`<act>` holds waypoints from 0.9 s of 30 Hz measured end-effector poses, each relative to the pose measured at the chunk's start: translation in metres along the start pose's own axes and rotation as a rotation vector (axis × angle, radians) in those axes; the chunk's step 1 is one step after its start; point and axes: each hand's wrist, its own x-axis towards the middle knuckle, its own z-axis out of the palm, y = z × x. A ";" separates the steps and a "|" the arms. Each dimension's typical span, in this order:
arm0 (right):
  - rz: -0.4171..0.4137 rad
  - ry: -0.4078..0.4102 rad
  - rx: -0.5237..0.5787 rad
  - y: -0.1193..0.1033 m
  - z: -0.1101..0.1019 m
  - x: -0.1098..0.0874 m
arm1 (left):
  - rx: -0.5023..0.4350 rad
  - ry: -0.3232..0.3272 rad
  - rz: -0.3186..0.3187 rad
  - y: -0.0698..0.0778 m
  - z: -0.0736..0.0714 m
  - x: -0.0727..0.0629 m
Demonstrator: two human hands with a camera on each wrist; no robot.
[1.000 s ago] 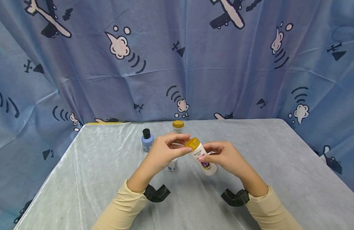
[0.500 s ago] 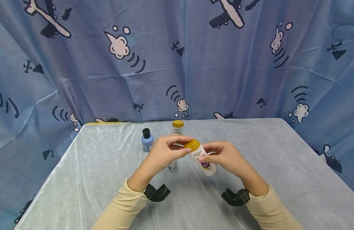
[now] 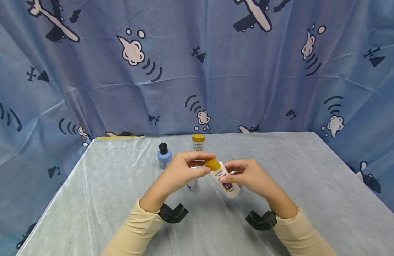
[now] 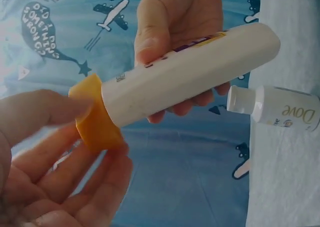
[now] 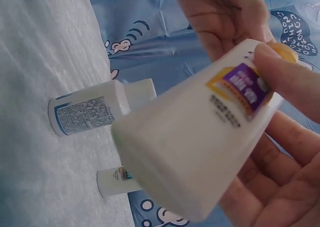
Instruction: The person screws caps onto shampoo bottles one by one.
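My right hand (image 3: 249,177) holds a white shampoo bottle (image 4: 185,77) with a purple-and-gold label, thumb on the label side and fingers beneath. It leans in the air above the table, base toward the lower right in the head view. My left hand (image 3: 181,169) pinches the bottle's gold cap (image 4: 95,112) between thumb and fingers. In the left wrist view the cap sits askew at the narrow end of the bottle, touching it. Behind my left hand, a white Dove bottle (image 4: 287,107) stands on the table, partly hidden in the head view.
A light-blue bottle (image 3: 164,158) with a black cap stands left of my left hand. Farther back is another white bottle (image 3: 198,144) with a gold cap, its lower part hidden by the hand. A pale cloth (image 3: 280,149) covers the table; a blue patterned curtain (image 3: 171,64) hangs behind.
The gold cap has tipped out of line with the bottle and shifted slightly down, my left fingers staying on it. The bottle has dipped slightly; my right hand keeps its grip.
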 end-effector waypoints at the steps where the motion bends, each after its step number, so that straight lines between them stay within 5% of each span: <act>1: -0.003 0.000 0.003 0.000 0.000 0.000 | -0.009 0.004 -0.006 0.000 -0.001 0.000; 10: -0.001 0.030 -0.006 -0.001 -0.002 0.000 | -0.026 0.044 -0.019 0.000 -0.004 0.000; 27: -0.045 -0.005 -0.004 0.001 -0.001 0.000 | 0.007 0.020 0.075 -0.003 -0.002 0.001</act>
